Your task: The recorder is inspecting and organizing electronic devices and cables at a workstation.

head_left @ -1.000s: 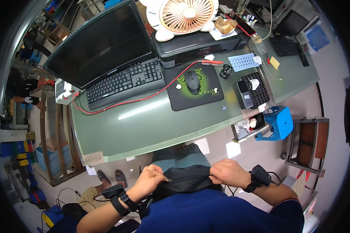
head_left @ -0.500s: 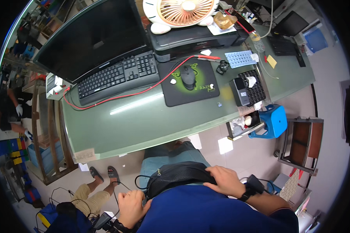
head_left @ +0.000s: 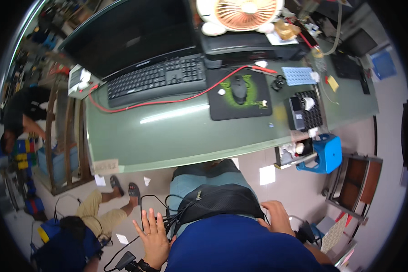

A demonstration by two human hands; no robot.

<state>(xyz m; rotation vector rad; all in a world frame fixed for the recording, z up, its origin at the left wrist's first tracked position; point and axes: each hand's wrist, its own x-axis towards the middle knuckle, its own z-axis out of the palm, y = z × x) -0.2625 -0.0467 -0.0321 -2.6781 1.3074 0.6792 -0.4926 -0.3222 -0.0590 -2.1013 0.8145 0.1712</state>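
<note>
A black pouch bag with cords lies on my lap, just under the green desk edge. My right hand rests on the bag's right end, fingers curled against it. My left hand hangs to the left of my lap with its fingers spread, holding nothing, beside loose black cables.
On the desk stand a black keyboard, a monitor, a mouse on a black-green pad, a fan and a red cable. A blue stool sits at right. Another person's legs are on the floor at left.
My left hand has let go of the bag and swung down to the left, fingers spread. The view has tilted; my right hand stays at the bag's right end.
</note>
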